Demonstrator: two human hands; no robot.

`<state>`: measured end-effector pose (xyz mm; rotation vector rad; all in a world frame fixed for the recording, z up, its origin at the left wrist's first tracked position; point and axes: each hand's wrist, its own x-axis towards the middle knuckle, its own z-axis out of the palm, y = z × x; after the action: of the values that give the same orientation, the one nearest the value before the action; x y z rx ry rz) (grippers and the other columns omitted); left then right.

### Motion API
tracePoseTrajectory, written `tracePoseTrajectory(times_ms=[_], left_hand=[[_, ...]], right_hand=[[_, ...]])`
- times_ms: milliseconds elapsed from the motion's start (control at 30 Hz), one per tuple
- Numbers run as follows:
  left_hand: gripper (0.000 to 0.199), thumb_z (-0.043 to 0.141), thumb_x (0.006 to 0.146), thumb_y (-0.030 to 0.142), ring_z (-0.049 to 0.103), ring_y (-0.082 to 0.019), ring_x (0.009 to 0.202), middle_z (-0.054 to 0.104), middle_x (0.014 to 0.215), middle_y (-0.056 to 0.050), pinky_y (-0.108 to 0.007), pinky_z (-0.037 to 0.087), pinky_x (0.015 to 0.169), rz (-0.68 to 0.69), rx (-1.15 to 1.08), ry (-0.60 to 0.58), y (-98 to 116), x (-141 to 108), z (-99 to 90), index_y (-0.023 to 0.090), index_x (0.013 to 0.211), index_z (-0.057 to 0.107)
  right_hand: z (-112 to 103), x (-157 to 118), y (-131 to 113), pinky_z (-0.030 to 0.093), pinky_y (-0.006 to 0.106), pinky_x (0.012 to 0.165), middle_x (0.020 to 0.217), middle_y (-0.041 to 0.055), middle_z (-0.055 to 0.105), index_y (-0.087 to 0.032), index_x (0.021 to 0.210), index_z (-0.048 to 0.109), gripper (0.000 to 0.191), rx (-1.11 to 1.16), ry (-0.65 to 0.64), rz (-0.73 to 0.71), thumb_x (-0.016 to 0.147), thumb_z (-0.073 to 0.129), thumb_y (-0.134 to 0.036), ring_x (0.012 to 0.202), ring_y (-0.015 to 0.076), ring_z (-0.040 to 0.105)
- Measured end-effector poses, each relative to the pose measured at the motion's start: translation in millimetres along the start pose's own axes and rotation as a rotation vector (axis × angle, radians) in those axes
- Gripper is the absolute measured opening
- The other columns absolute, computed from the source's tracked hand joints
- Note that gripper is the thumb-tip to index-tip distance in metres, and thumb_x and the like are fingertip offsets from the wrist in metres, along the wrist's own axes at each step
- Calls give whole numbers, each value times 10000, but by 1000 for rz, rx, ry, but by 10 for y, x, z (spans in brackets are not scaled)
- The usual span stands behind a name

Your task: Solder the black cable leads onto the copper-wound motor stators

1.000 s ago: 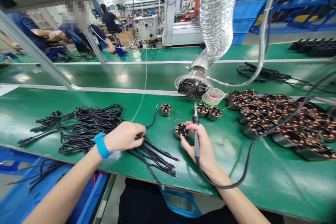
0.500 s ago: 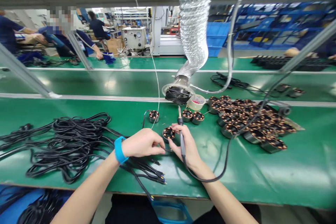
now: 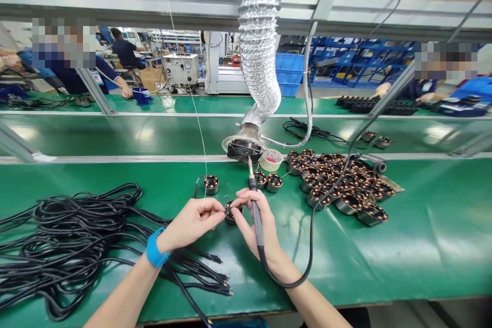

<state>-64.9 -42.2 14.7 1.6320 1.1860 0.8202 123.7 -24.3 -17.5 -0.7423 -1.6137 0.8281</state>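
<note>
My left hand (image 3: 196, 221), with a blue band at the wrist, pinches the thin dark end of a cable (image 3: 226, 210) between thumb and fingertips. My right hand (image 3: 265, 228) is closed around a soldering iron (image 3: 257, 218), its tip pointing up and away below the fan hood. The right thumb and index finger reach to the same cable end. Behind the fingertips stands a motor stator (image 3: 232, 219) with copper windings, partly hidden. Another stator (image 3: 211, 184) with a wire attached sits farther back, and a thin strand of solder wire (image 3: 200, 130) hangs down nearby.
Black cables (image 3: 77, 236) lie heaped at left. Many stators (image 3: 338, 179) crowd the right. A fan hood (image 3: 244, 149) on a foil duct hangs ahead, beside a tape roll (image 3: 271, 160). The iron's cord (image 3: 310, 246) loops by my right arm. Co-workers sit across the bench.
The view has shifted, so the bench appears lower and farther left. My left hand has raised the cable end in front of the stator, and the right fingers have moved from the stator to it.
</note>
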Motion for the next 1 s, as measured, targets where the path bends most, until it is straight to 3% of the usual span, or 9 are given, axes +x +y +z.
tracePoseTrajectory(times_ms=[200,367,500,600,700,867,1000], left_hand=[[385,584,901,452,536,-145,674,635,676,-20,-243,411,671,-44,-53,67,25,0,16,149,678,666],[340,738,761,494,590,-180,724,681,714,-35,-262,458,709,-133,-172,251,-138,8,26,155,781,737],[343,787,705,477,587,-176,729,699,763,-43,-259,468,706,-137,-213,385,-172,16,50,153,809,748],[284,756,736,425,574,-162,712,684,759,-38,-245,454,676,-108,-206,349,-125,27,95,145,767,721],[213,698,773,349,551,-151,686,648,716,-23,-239,434,651,-66,-180,241,-117,54,141,136,764,690],[170,631,822,284,497,-129,672,582,698,2,-230,399,640,23,-162,131,-176,51,159,132,747,633],[212,618,862,318,482,-123,655,588,702,-1,-234,380,626,-3,-137,111,-148,21,110,126,782,654]], right_hand=[[185,22,-48,540,301,776,889,0,630,-248,1114,496,283,158,23,115,877,636,-184,802,145,659],[328,-42,-65,533,252,699,873,-19,607,-242,1033,499,268,152,167,203,836,662,-163,768,134,673],[331,-120,-141,551,268,752,961,-8,562,-243,1036,512,276,43,171,126,823,620,-104,778,118,665],[240,-118,-190,531,327,903,1097,36,569,-253,1104,530,383,-115,144,6,789,664,-82,1010,174,637],[168,-48,-174,497,357,992,1196,66,563,-256,1136,539,396,-170,96,-93,807,694,-99,1154,202,583],[200,32,-107,511,344,983,1161,67,578,-255,1102,547,285,-134,-17,-158,890,600,-72,1142,186,602],[205,28,-63,552,298,889,1142,63,563,-248,1096,536,277,-136,-28,-137,894,599,-69,988,156,654]])
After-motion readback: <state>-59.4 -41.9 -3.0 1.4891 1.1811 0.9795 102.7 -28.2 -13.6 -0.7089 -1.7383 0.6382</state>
